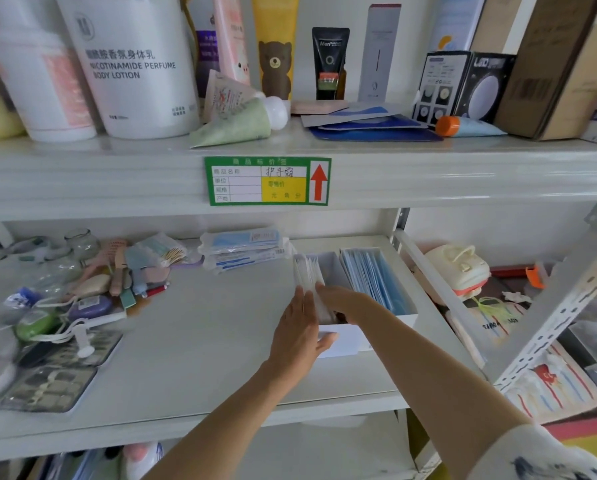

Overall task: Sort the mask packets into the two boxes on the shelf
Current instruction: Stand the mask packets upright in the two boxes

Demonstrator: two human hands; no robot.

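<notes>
Grip, left: left hand [299, 329] lies flat, fingers straight, against the outer left face of the white packets [307, 271]; thumb rests on the front wall of the left box [342, 341]. Nothing is clasped.
Grip, right: right hand [342, 301] reaches into the left box with fingers extended against the right side of the white packets; fingertips are hidden inside, so I cannot tell whether they pinch anything.
Loose clutter, far left of shelf [203, 323]: soaps, combs and nail sets, well apart from the boxes.
Unsorted stack: mask packets [243, 249] in blue-and-white wrappers lie piled at the back, just left of the boxes.
Left box: white packets stand on edge, bunched toward the left wall.
Right box [406, 315]: blue packets [373, 282] stand on edge, filling it, touching the left box along a shared side.
Step, judged: squaring the white row between both palms.
Doing it well: press evenly from both sides, keep edges level, hold the box steady with the thumb so it does not slide, and leave a gap for the remaining stack.
</notes>
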